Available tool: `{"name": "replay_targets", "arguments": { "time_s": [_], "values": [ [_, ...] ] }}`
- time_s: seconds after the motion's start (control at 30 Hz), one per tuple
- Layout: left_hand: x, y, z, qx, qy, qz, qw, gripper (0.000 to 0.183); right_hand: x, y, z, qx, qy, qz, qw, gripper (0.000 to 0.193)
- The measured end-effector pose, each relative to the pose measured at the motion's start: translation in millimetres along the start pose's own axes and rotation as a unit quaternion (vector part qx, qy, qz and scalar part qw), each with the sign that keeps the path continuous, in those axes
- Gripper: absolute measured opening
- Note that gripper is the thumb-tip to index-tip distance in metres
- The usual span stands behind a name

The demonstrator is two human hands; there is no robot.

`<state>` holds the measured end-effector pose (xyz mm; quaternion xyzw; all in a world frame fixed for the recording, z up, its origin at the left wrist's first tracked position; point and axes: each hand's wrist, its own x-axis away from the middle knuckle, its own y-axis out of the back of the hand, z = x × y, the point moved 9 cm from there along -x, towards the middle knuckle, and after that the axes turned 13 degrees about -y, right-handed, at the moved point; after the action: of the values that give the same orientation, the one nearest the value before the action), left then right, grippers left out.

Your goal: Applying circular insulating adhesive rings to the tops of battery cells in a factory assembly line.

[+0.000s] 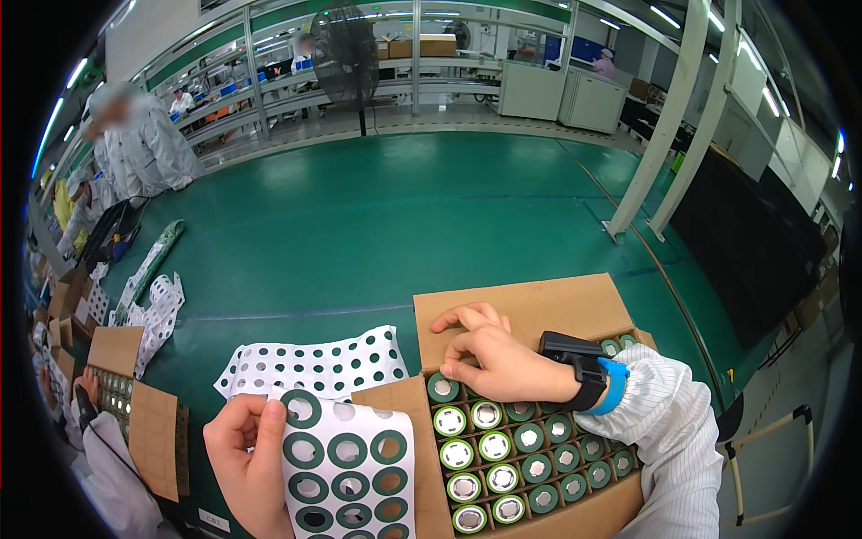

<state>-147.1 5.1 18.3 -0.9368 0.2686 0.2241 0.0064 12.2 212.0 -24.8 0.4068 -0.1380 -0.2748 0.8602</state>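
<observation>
My left hand point(247, 454) pinches the upper left corner of a white sheet of green ring stickers point(350, 449) between thumb and fingers. Several rings stand in rows on it, and some spots along its top are bare. My right hand point(489, 355) is over an open cardboard box point(429, 449) of upright cylindrical battery cells point(494, 446). Its fingers are bent, with the tips close together at the cell in the far left corner point(443, 387); anything between them is too small to make out. Some cell tops look bright green and white, others carry dark green rings.
A used white backing strip with holes point(310, 364) lies behind the sheet. More crumpled strips point(157, 314) lie at the left, near another open box of cells point(115, 395) with a co-worker's hand point(87, 386) at it. Metal posts point(660, 126) rise at the far right.
</observation>
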Motion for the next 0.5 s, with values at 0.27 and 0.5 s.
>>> {"name": "replay_targets", "arguments": {
  "time_s": [0.27,0.5],
  "values": [
    [1.1,-0.6,0.5,-0.001,0.003,-0.001,1.0,0.017,0.1,0.2,0.5,-0.004,0.007,-0.008,1.0,0.013],
    [0.6,0.8,1.1,-0.015,-0.007,-0.004,1.0,0.017,-0.2,-0.4,0.9,-0.004,0.014,-0.016,1.0,0.013]
  ]
}}
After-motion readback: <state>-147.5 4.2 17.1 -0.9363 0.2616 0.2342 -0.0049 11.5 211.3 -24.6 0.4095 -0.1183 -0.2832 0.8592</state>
